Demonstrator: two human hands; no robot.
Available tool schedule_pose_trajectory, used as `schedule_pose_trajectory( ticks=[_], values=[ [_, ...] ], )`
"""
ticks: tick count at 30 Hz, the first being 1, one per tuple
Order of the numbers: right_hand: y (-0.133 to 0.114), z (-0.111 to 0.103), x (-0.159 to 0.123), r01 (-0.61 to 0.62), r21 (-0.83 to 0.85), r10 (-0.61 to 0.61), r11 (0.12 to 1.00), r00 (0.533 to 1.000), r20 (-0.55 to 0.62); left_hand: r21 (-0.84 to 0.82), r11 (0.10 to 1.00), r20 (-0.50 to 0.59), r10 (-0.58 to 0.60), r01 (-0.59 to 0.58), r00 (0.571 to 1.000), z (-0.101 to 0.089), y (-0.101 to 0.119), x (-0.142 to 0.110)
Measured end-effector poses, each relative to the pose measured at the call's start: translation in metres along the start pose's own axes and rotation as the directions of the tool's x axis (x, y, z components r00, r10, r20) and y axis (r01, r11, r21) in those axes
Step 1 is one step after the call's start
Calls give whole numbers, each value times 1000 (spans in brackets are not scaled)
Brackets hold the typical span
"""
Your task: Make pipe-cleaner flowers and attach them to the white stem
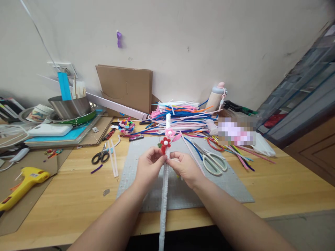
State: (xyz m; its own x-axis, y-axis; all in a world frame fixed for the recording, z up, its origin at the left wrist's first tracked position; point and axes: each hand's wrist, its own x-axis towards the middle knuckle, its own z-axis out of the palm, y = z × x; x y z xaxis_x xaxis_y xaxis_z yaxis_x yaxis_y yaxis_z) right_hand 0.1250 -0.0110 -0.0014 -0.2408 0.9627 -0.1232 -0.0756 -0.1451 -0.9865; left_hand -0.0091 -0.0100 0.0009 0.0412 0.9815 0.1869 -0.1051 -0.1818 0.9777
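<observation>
A long white wrapped stick runs from the bottom edge up over the mat, tilted slightly right. Near its upper end sit a pink fuzzy flower and, below it, a red fuzzy flower, both with white centres. A pink leaf-shaped piece and a small green leaf flank them. Just under the red flower, my left hand is closed on the stick, thumb and fingertips pinched. My right hand pinches it from the other side, its thumb close to the left thumb. Exact fingertip contact is partly hidden.
A grey cutting mat lies beneath my hands. Pale-handled scissors rest on its right, black scissors beside it on the left. Behind is a pile of coloured pipe cleaners. A yellow glue gun lies far left.
</observation>
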Motion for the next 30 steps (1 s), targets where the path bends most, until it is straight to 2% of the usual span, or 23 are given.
schedule_pose_trajectory(
  ticks=[4,7,14,21,26,30],
  values=[
    [-3,2,-1,-13,20,13,1000,1000,6,-121,987,-12,-111,108,994,3,3,0],
    [-3,1,-2,-17,34,17,999,1000,15,-140,981,-15,-138,134,990,3,3,0],
    [-3,0,-1,-8,35,8,999,1000,11,-115,989,-58,-101,94,993,4,2,-2],
    [-3,0,-1,18,-38,-18,999,1000,2,-97,994,-138,-68,55,988,6,-6,-5],
    [-2,2,-1,32,-98,-34,995,999,-14,-173,978,-129,-136,113,982,9,-8,-6],
    [-1,2,0,49,-143,-56,989,998,-40,-259,944,-64,-226,203,972,9,-8,-6]
  ],
)
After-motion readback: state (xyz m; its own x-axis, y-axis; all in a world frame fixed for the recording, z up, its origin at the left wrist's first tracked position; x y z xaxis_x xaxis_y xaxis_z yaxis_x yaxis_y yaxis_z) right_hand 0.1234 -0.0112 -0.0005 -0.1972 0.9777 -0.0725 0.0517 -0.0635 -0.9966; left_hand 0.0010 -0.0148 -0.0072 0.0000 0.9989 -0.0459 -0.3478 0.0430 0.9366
